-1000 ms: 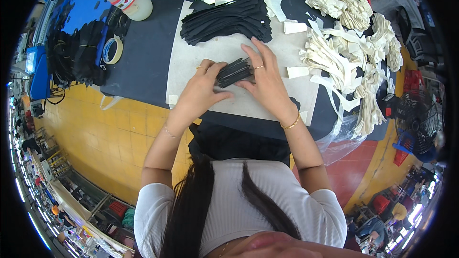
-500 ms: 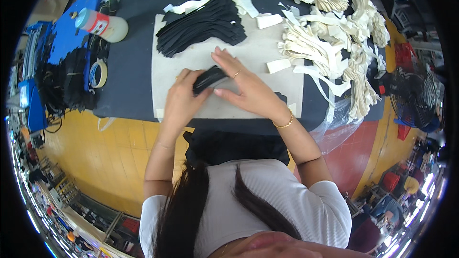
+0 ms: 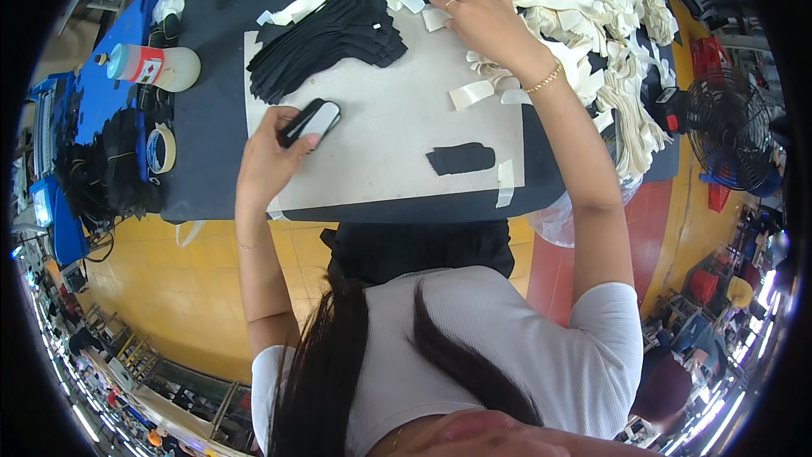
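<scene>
My left hand is closed around a small stack of black fabric pieces, with a pale grey-white piece lying on its upper face. Stretched to the far right, my right hand has its fingers spread, the tips at a small white fabric strip; the palm side is hidden. A fanned pile of black fabric pieces lies at the far left of the beige board. Another small black stack rests on the board's near right part.
Heaps of cream fabric pieces cover the table's right side. A bottle of whitish liquid and a roll of tape stand at the left. A black fan is beyond the right edge. Tape holds the board's corner.
My right hand has left the board's middle and reached far right to the white strips. My left hand moved left with the black stack, whose pale top piece now shows.
</scene>
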`<state>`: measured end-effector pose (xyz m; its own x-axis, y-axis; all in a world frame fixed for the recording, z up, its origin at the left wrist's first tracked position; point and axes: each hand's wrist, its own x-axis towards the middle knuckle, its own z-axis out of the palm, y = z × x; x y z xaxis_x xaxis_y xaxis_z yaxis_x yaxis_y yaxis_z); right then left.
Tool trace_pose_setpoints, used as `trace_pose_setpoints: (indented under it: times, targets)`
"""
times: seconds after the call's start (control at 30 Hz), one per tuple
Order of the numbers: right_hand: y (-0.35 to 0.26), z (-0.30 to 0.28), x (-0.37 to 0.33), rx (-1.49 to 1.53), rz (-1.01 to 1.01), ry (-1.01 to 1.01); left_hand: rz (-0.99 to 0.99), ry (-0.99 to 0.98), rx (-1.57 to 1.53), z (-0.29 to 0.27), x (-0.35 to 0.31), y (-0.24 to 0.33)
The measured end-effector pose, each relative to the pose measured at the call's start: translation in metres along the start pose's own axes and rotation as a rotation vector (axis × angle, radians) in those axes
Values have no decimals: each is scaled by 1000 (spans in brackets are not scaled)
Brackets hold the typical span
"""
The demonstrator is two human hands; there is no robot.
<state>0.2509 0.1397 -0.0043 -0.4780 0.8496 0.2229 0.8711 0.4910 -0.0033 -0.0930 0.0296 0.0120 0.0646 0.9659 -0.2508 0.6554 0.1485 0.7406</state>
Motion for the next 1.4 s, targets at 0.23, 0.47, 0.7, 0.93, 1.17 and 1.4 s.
trace_pose_setpoints:
  times: [0.23,0.47,0.7,0.93,1.17,1.4]
  targets:
    - [-2,7,1,-23,20,-13,-4,55,115,-15,7,-12]
    - [4,-17,8,335,55,-79,42,322,264,-15,-16,11]
    - [-41,-69,-30,784,38,68,288,116,-393,33,-17,55]
    - [-71,-86,-71,931,6,196,257,-261,-782,53,-18,93]
    - [-79,-76,-87,815,-171,554,257,-365,-932,48,-26,93]
    - [-84,-79,-96,782,-181,661,208,-207,-983,55,-29,100]
